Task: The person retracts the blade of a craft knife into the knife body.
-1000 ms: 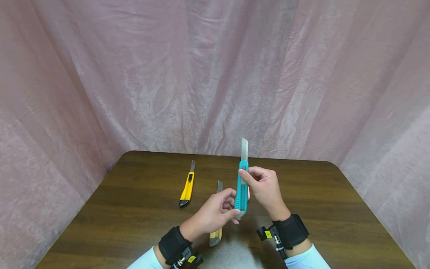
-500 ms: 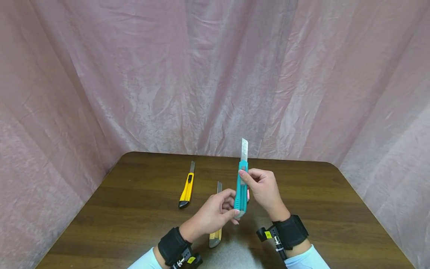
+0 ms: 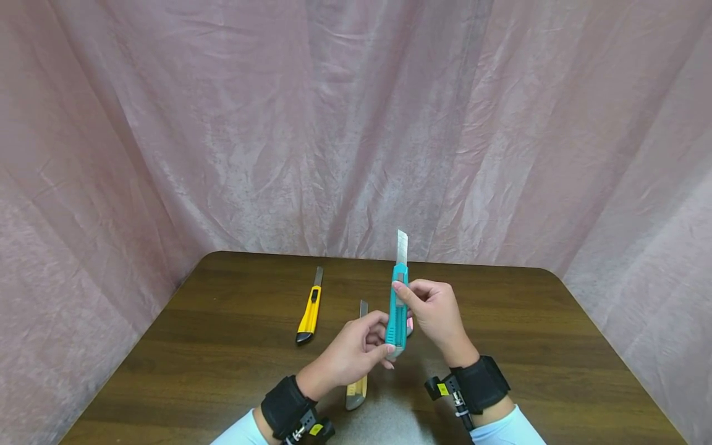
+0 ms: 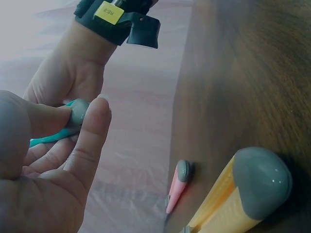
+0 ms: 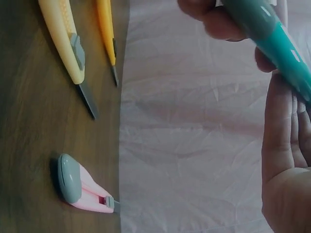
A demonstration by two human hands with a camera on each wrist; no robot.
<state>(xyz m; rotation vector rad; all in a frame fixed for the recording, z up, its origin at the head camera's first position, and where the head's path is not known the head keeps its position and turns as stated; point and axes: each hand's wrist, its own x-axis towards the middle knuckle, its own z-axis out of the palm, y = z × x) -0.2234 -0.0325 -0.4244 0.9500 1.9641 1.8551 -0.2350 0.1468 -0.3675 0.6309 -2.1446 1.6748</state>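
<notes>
A teal box cutter point(image 3: 397, 329) is held up above the table, its metal blade point(image 3: 402, 247) extended and pointing away from me. My left hand point(image 3: 351, 351) pinches the grey butt end of this cutter between thumb and fingers, as the left wrist view also shows. Higher on the body, my right hand point(image 3: 440, 314) grips it, with the thumb on the slider. Under my left hand lies a pale yellow box cutter point(image 3: 356, 390), partly covered in the head view. A pink box cutter point(image 5: 92, 191) rests on the table, mostly hidden behind the teal one in the head view.
A bright yellow box cutter point(image 3: 309, 314) with a black end lies on the brown wooden table point(image 3: 517, 321), left of my hands, blade out. Pink curtains point(image 3: 356, 123) hang behind the table's far edge and along its sides.
The teal box cutter and both hands have shifted very slightly left, uncovering a bit more of the pink cutter. The grips look the same, and the other cutters stay in place.
</notes>
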